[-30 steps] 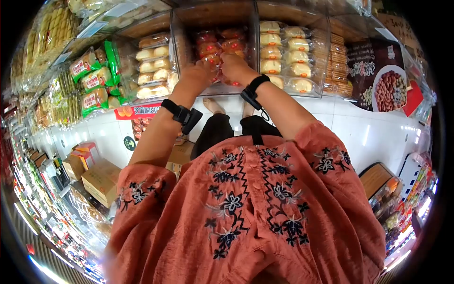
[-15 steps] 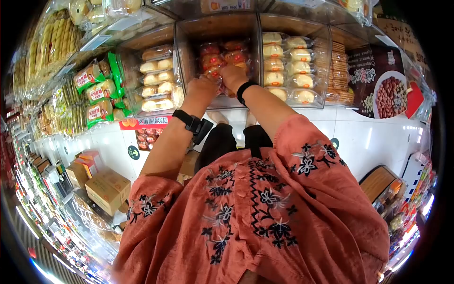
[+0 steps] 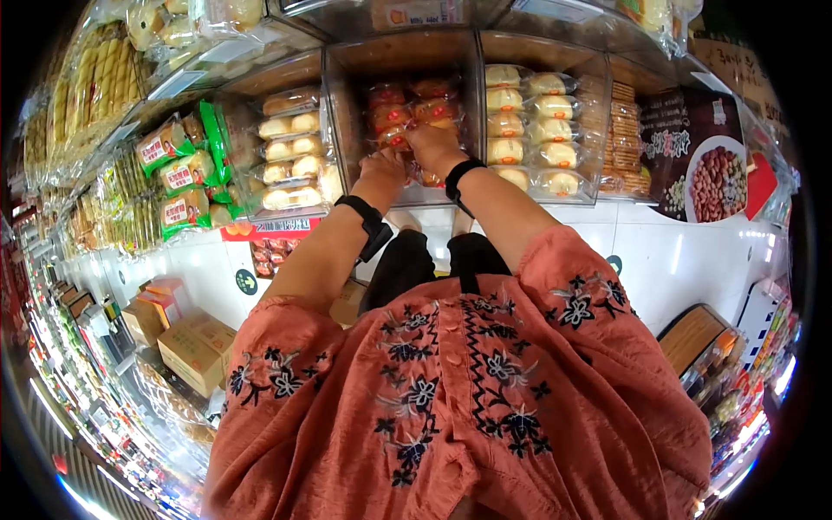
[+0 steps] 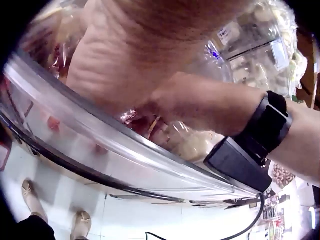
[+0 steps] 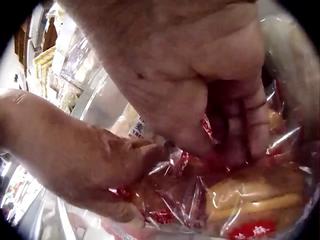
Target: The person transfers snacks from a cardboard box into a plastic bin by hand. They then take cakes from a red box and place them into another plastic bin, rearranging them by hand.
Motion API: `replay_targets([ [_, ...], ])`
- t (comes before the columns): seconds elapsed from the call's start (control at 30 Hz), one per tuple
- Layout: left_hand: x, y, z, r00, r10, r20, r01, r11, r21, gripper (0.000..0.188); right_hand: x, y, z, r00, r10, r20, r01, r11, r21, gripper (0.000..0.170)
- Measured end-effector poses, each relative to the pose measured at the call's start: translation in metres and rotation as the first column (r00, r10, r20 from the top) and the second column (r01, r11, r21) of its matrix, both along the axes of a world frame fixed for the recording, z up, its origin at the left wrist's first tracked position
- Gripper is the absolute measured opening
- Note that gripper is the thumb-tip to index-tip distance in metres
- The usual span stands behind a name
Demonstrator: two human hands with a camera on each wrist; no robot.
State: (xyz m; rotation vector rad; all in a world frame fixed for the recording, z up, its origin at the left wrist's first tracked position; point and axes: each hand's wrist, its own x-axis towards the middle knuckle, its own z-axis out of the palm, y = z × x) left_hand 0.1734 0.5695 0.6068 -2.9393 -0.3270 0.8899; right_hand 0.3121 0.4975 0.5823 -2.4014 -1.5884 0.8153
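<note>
Clear-wrapped bread packs (image 3: 392,115) with red print fill a clear-walled bin at the centre of the head view. Over the front of them my right hand (image 3: 438,149) reaches down. In the right wrist view, its curled fingers and thumb grip a red-printed wrapped bread pack (image 5: 255,197). Beside it on the left, my left hand (image 3: 381,175) is at the bin's front. Its thumb and fingers pinch the crinkled wrapper (image 5: 165,200) there. Only the back of the left hand shows in the left wrist view, its fingertips hidden.
The bin's clear front wall (image 4: 100,130) stands just below the hands. Pale wrapped buns (image 3: 293,147) lie in the left bin, cream-coloured ones (image 3: 504,126) in the right bin. Green-edged packs (image 3: 185,178) sit farther left. A dark sign (image 3: 693,152) stands at right.
My left hand has drawn back towards the bin's front, and a gap has opened between the two hands. The right hand stays over the packs, shifted slightly right.
</note>
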Motion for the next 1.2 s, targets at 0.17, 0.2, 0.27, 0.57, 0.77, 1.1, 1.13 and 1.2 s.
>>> replay_targets([
  [0.17,0.001,-0.002,-0.009,0.999,-0.029,0.029,0.028,0.999,0.043,0.037,0.003,0.005,-0.003,0.998,0.052,-0.024,-0.054,0.996,-0.075,0.024],
  [0.2,0.003,-0.004,0.0,0.999,-0.051,0.019,0.05,0.997,0.065,0.037,0.006,0.008,0.001,0.999,0.015,-0.047,-0.02,0.994,-0.107,0.022],
  [0.27,0.003,-0.006,0.008,0.999,-0.051,-0.001,0.051,0.997,0.057,0.038,0.013,0.018,0.008,0.994,-0.06,-0.086,0.044,0.984,-0.172,0.02],
  [0.57,0.009,0.008,0.005,0.972,0.193,-0.132,-0.214,0.962,-0.169,0.05,0.061,0.083,-0.001,0.989,-0.149,0.02,0.143,0.97,0.197,0.028],
  [0.77,0.005,0.004,-0.024,0.97,0.22,-0.102,-0.232,0.964,-0.127,0.048,0.052,0.111,-0.015,0.972,-0.202,0.122,0.183,0.971,0.155,0.02],
  [1.1,0.003,-0.005,-0.003,0.966,0.246,-0.08,-0.256,0.953,-0.16,0.046,0.052,0.096,-0.037,0.915,0.05,0.401,-0.164,0.953,0.256,0.014],
  [1.13,0.002,-0.004,-0.004,0.969,0.234,-0.076,-0.244,0.955,-0.17,0.048,0.056,0.092,-0.032,0.912,0.1,0.398,-0.22,0.937,0.271,0.014],
  [1.2,0.002,-0.004,-0.005,0.971,0.216,-0.107,-0.231,0.96,-0.157,0.05,0.055,0.086,-0.025,0.907,0.149,0.395,-0.269,0.924,0.27,0.014],
])
